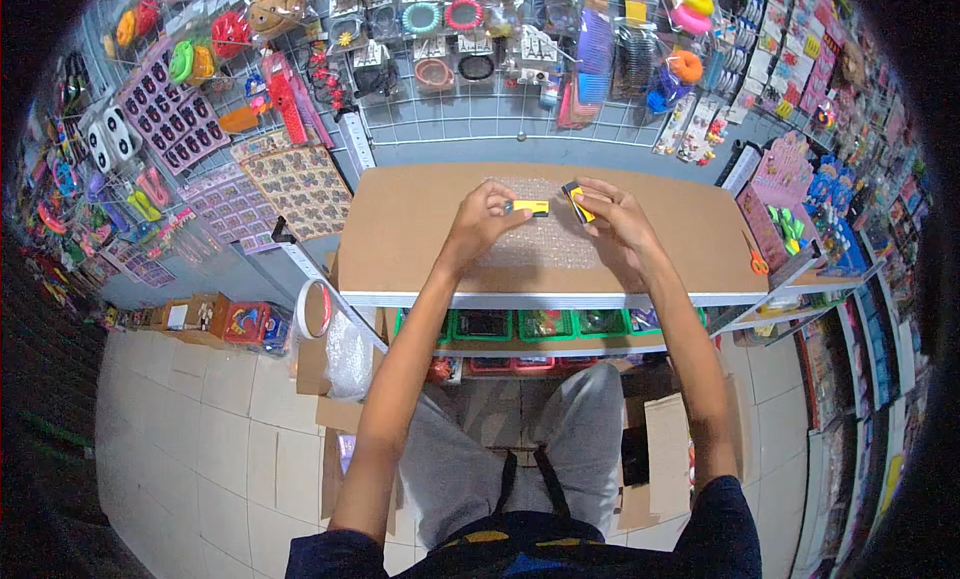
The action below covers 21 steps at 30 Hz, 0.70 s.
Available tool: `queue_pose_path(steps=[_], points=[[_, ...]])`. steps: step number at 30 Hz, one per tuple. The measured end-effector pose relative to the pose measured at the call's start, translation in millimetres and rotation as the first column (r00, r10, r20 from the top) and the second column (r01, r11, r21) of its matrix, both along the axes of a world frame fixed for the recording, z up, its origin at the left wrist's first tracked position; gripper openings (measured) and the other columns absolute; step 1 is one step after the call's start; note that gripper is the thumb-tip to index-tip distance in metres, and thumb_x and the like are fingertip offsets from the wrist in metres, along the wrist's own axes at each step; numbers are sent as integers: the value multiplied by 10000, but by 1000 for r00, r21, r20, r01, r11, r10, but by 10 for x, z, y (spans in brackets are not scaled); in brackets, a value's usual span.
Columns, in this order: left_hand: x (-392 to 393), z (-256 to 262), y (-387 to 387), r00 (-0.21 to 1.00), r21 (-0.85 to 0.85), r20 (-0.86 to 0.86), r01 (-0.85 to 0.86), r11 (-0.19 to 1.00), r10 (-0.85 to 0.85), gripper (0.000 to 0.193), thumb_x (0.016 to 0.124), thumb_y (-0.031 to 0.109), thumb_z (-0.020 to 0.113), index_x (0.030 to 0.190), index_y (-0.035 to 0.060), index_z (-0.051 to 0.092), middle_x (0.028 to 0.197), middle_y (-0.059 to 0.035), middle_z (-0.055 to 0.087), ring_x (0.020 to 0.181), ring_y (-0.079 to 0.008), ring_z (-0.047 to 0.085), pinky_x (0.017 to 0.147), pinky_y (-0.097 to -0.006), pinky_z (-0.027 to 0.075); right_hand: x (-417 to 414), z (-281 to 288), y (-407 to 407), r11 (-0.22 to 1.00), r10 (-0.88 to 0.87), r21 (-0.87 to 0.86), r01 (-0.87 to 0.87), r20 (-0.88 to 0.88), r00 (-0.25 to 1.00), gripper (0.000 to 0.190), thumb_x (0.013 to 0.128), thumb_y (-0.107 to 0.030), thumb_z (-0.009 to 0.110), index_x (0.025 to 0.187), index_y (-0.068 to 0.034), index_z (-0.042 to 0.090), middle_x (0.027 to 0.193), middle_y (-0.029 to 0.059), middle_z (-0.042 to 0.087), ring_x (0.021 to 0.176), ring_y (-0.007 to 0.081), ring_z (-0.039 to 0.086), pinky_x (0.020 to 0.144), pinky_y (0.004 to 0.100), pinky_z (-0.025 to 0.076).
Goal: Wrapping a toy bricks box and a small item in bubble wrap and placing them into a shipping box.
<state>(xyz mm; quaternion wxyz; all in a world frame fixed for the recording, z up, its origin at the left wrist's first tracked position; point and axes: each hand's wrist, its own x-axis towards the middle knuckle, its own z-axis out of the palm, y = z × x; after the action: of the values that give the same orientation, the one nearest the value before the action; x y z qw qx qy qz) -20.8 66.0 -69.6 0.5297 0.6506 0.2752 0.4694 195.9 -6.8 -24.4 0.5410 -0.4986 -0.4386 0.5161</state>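
Above the middle of a brown tabletop, my left hand grips a small yellow and dark box between thumb and fingers, its length running sideways. To its right, my right hand holds a second small yellow and dark box, tilted, with its dark end up. The two boxes are apart. Under both hands lies a sheet of clear bubble wrap, partly covered by my hands. What is inside the boxes cannot be seen.
Orange-handled scissors lie at the table's right edge beside a pink display box. Hair ties and combs hang on a wire grid behind. Green baskets stand on the shelf below. A tape roll is at the left.
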Motion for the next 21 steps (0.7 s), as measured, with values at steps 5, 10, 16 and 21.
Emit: queue_pose_path(steps=[5, 10, 16, 21], points=[[158, -366, 492, 803, 121, -590, 184, 975, -79, 481, 719, 265, 757, 1095, 62, 538, 871, -80, 628, 810, -164, 587, 717, -296, 452, 287, -474, 529, 999, -14, -42, 16, 33, 999, 402, 831, -102, 628, 1206, -15, 511, 1086, 67, 606, 841, 109, 588, 648, 242, 488], [25, -530, 519, 881, 528, -445, 110, 842, 164, 489, 685, 326, 758, 1068, 83, 578, 1059, -127, 586, 1090, -312, 475, 972, -422, 309, 276, -569, 673, 995, 44, -92, -42, 22, 999, 371, 824, -79, 622, 1172, 6, 529, 1073, 76, 599, 843, 138, 594, 721, 250, 491], [-47, -560, 596, 871, 458, -490, 216, 862, 42, 427, 679, 214, 784, 1025, 58, 589, 976, -82, 624, 958, -233, 568, 872, -336, 424, 131, -540, 905, 970, 185, 105, -220, 272, 944, 342, 811, -73, 624, 1128, 32, 551, 1034, 82, 603, 875, 157, 596, 805, 259, 476], [1, -512, 515, 949, 318, -315, 117, 941, -12, 329, 677, 195, 789, 914, 66, 600, 888, -58, 621, 857, -179, 566, 811, -301, 437, 159, -686, 1095, 844, 241, 82, -530, 825, 511, 435, 809, -322, 667, 1078, 16, 610, 1021, 153, 601, 986, 241, 566, 865, 329, 443]])
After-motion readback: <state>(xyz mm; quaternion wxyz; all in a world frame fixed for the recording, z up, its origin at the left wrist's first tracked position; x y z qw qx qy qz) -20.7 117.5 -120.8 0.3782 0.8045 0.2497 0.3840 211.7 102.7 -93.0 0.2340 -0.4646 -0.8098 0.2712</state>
